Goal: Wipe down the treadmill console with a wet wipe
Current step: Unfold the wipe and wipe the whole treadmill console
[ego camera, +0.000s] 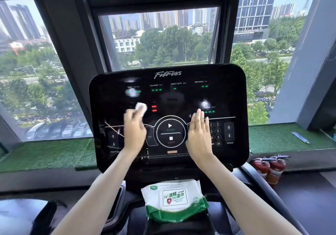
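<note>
The black glossy treadmill console [225, 96] stands in front of me, with lit readouts and a round start/stop pad. My left hand [134, 131] holds a small white wet wipe [141, 108] against the panel's left half, and the hand looks blurred. Flat on the panel right of the round pad lies my right hand [199, 134], fingers straight and together, covering part of the number keys. A white and green wet wipe pack [174, 198] lies on the tray below the console.
Large windows rise behind the console, with a green turf ledge [272, 140] along them. Two red fire extinguishers [269, 169] stand at the right below the ledge. A blue and white strip [300, 137] lies on the turf at right.
</note>
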The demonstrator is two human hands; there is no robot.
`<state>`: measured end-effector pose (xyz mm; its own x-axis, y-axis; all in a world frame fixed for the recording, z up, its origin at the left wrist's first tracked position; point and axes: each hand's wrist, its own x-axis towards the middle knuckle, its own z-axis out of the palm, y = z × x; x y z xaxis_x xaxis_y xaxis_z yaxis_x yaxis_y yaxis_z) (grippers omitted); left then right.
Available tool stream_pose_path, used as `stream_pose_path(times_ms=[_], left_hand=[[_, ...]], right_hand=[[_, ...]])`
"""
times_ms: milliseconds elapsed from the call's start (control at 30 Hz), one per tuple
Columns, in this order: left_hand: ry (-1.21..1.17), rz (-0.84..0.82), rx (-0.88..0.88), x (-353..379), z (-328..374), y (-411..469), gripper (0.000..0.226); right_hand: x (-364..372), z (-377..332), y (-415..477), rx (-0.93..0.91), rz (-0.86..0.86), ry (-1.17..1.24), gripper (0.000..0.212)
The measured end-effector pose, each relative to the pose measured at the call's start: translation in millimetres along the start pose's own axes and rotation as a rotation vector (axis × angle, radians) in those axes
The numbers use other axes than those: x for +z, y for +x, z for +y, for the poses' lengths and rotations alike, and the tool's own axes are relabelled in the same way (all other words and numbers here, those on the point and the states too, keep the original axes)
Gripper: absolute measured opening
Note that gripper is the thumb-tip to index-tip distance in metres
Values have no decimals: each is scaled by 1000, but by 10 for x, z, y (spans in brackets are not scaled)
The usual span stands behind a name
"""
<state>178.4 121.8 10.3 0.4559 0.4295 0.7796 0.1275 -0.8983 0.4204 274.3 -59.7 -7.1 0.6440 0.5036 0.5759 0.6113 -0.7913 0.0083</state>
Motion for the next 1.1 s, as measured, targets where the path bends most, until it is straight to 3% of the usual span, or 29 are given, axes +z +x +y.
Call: stream_pose_path(times_ms=[33, 67, 200, 233, 333, 367, 433, 533, 567, 600, 700, 733, 833, 867, 967, 1000, 1100], left_hand=[[-4, -90, 123, -1, -39, -62, 48], [-23, -103, 138, -32, -96, -60, 45], [-123, 262, -434, -80, -90, 23, 46], [-71, 223, -375, -41, 4, 2, 48], [24, -165, 197, 65, 94, -134, 50], [27, -231, 293, 24, 20, -108, 49], [-2, -119, 183, -104, -164, 6, 50], [-14, 299, -407, -260, -320, 116, 50], [-3, 349, -471, -245, -296, 111, 51], [28, 317, -425, -208, -253, 80, 54], [109, 64, -65, -158, -329, -102, 59], [100, 80, -83, -194, -424, -106, 57], [49, 276, -392, -307, -515, -74, 58], [107, 234, -347, -309, -463, -83, 59], [253, -2, 10, -339, -447, -103, 61], [257, -7, 32, -390, -500, -22, 61], [197, 120, -170, -517, -591, 344, 65]], right_hand=[[14, 8, -2, -7, 14, 12, 66], [24, 17, -5, -14, 20, 18, 68], [26, 4, -12, -4, 9, 5, 73], [24, -7, -10, 0, 11, 20, 72], [29, 3, -5, -13, 10, 20, 73], [30, 24, -5, -27, 4, 2, 77], [19, 68, -10, -59, -30, -25, 87], [-6, 83, -22, -68, -71, -64, 94], [-6, 73, -24, -59, -67, -69, 92], [-2, 61, -25, -49, -56, -67, 89], [19, 39, -26, -46, -33, -41, 83], [29, 42, -28, -49, -29, -35, 83], [61, 50, -32, -41, -8, -16, 82], [67, 42, -31, -36, -6, -1, 81], [73, 14, -30, -20, 8, 59, 77], [73, 8, -27, -18, 7, 68, 77], [73, 8, -22, -13, 15, 79, 78]])
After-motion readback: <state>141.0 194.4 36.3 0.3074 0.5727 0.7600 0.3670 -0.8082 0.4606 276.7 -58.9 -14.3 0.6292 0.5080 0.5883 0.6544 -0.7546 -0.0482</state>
